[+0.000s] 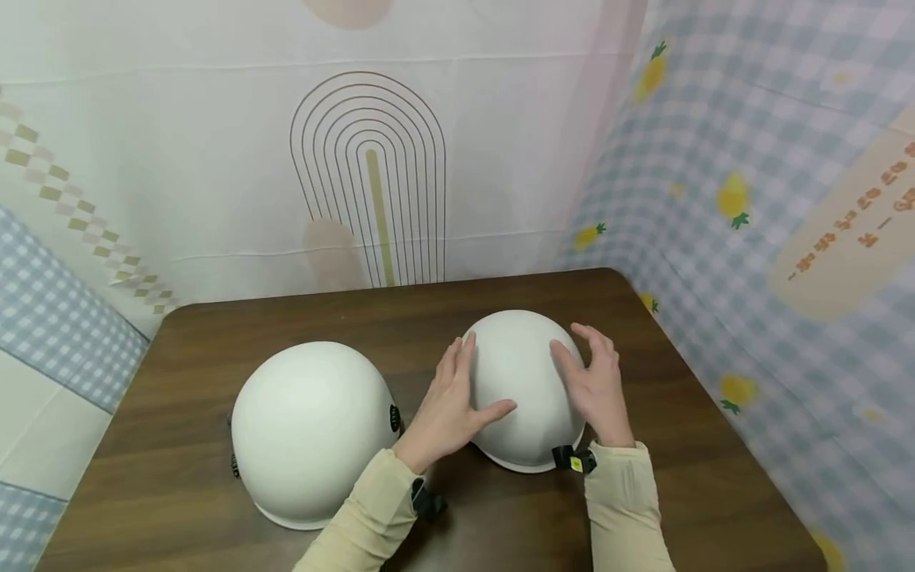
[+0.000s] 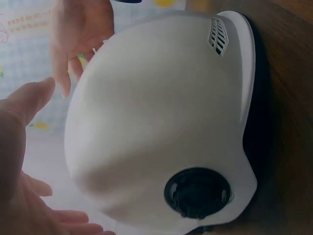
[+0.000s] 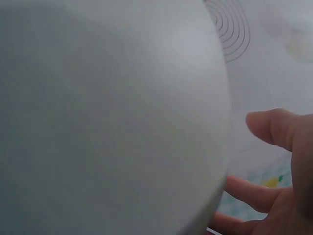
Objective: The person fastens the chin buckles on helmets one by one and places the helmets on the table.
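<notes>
A white helmet (image 1: 525, 381) sits dome up on the right half of the table, between both hands. My left hand (image 1: 450, 401) is spread at its left side, thumb stretched across the front of the dome. On the right, my right hand (image 1: 595, 389) is spread beside the dome, fingers pointing away from me. In the left wrist view the helmet shows a black round knob (image 2: 197, 193) and a slotted vent (image 2: 218, 36) near its rim; the left fingers and thumb stand apart from the shell there. The right wrist view shows the right fingertips (image 3: 244, 191) at the shell's edge.
A second white helmet (image 1: 314, 429) with black side vents stands to the left, close to my left forearm. Both are on a dark wooden table (image 1: 686, 445) with rounded corners. Printed cloth (image 1: 500, 159) hangs behind and along both sides. Each wrist wears a black camera strap.
</notes>
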A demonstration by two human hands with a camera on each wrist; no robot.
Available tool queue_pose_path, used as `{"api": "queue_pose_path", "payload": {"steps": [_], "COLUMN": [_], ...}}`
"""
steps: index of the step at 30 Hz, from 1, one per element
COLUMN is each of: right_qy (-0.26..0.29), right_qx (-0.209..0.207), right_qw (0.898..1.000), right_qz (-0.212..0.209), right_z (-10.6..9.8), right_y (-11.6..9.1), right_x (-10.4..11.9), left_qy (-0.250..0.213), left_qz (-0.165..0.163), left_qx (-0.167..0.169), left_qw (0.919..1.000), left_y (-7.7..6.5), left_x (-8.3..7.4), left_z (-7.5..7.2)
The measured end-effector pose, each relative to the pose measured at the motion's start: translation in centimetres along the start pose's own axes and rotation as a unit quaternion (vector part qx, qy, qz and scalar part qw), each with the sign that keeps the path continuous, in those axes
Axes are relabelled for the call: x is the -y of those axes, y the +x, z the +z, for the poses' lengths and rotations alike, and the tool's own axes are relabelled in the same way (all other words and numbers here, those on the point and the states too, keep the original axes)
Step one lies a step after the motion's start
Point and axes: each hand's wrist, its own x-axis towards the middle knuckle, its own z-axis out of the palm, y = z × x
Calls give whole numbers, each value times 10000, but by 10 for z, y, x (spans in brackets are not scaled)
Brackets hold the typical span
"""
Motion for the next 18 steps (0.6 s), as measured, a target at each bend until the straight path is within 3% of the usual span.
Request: {"api": "queue_pose_path", "payload": {"steps": [7, 18], "right_qy": [91, 435], "right_qx": [558, 1128], "right_qw": [9964, 9851], "right_qz": [635, 1222], "right_z": [-3, 0], "right_y": [1, 5], "right_x": [-15, -28], "left_qy": [-186, -52], "left_qz": [-23, 25], "left_qx": [-48, -29], "left_qw": [9998, 10000], "left_y": [12, 15], "left_x": [0, 4], "left_z": [10, 19]}}
